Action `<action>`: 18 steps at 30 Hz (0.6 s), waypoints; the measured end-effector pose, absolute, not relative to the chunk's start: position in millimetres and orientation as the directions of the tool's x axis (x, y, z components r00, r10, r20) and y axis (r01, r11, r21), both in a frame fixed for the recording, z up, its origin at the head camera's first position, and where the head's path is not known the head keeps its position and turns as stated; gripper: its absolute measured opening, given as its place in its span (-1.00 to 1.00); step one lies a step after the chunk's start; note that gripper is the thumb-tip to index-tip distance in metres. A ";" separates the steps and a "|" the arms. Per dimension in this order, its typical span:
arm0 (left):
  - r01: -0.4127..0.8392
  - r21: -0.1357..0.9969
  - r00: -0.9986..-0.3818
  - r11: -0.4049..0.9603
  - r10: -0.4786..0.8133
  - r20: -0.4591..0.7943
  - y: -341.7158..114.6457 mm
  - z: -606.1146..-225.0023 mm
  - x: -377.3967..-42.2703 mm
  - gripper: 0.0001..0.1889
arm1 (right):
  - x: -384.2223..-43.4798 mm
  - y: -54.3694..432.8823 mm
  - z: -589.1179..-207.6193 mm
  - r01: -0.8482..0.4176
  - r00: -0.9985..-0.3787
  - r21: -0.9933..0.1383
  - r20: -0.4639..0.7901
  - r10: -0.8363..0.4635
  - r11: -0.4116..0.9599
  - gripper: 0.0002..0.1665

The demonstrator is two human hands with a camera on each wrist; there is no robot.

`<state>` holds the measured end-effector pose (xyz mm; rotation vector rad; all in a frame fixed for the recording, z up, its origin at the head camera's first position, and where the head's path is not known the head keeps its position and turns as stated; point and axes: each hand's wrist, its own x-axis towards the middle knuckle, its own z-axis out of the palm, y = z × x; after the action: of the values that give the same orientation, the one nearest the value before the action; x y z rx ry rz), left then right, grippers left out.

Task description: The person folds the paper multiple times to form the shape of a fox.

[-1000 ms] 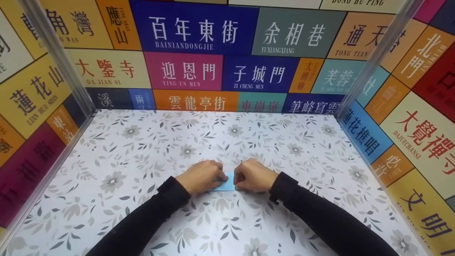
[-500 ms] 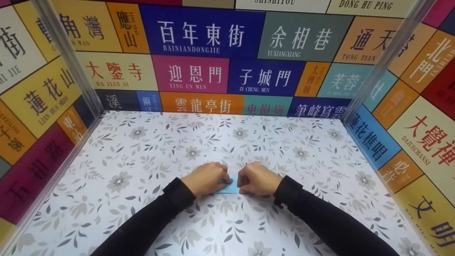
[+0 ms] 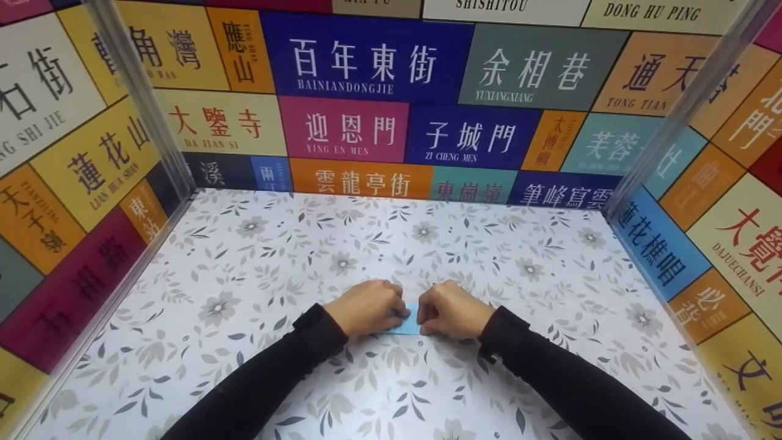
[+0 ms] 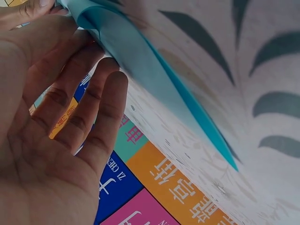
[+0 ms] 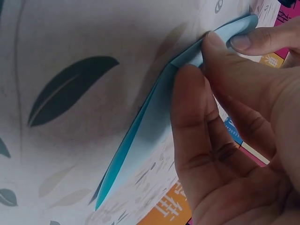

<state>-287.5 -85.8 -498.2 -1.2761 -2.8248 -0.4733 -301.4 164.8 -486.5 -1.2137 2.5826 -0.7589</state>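
Note:
A small piece of folded light blue paper (image 3: 410, 325) lies on the tabletop between my hands, with both at work on it. My left hand (image 3: 368, 307) covers its left part and pinches it, thumb on top. At the paper's right edge my right hand (image 3: 456, 310) pinches it between thumb and bent index finger. The right wrist view shows the folded paper (image 5: 149, 110) tapering to a point, its layers slightly parted along one edge. From the left wrist, the paper (image 4: 140, 54) also ends in a narrow tip, while the lower fingers hang loosely curved.
The white tabletop (image 3: 244, 269) carries a grey leaf and flower print. Panels with coloured Chinese place names enclose it at the back (image 3: 366, 67), left (image 3: 73, 269) and right (image 3: 660, 238). Clear strips (image 3: 146, 104) run up the back corners.
The head view has swung slightly left, so the scene sits further right in it. Both hands stay at the blue paper in nearly the same pose.

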 end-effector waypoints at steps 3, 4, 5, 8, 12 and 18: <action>0.739 0.257 -0.666 0.623 0.733 0.136 -84.9 -498.9 -287.6 -0.79 | -301.5 163.8 -487.8 -0.665 -0.652 -0.516 0.048 -0.757 0.540 -0.81; 0.739 0.253 -0.667 0.625 0.732 0.140 -84.5 -498.6 -287.7 -0.80 | -301.8 163.4 -487.5 -0.665 -0.654 -0.513 0.048 -0.755 0.543 -0.80; 0.740 0.249 -0.667 0.625 0.731 0.144 -84.1 -498.3 -287.7 -0.80 | -302.1 163.0 -487.3 -0.665 -0.656 -0.507 0.046 -0.753 0.549 -0.80; 0.736 0.253 -0.671 0.628 0.727 0.149 -82.8 -497.3 -287.0 -0.80 | -302.5 162.3 -486.9 -0.666 -0.659 -0.496 0.042 -0.751 0.557 -0.79; 0.728 0.256 -0.679 0.636 0.720 0.141 -81.1 -495.1 -284.7 -0.78 | -302.5 161.5 -487.7 -0.667 -0.659 -0.486 0.033 -0.751 0.564 -0.78; 0.736 0.246 -0.673 0.631 0.722 0.160 -78.7 -490.4 -283.2 -0.83 | -302.8 161.2 -488.3 -0.664 -0.662 -0.490 0.036 -0.748 0.564 -0.77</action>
<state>-283.2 -78.7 -490.4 -1.2496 -2.7950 -0.4540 -302.8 161.2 -488.3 -1.1946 2.6193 -0.7097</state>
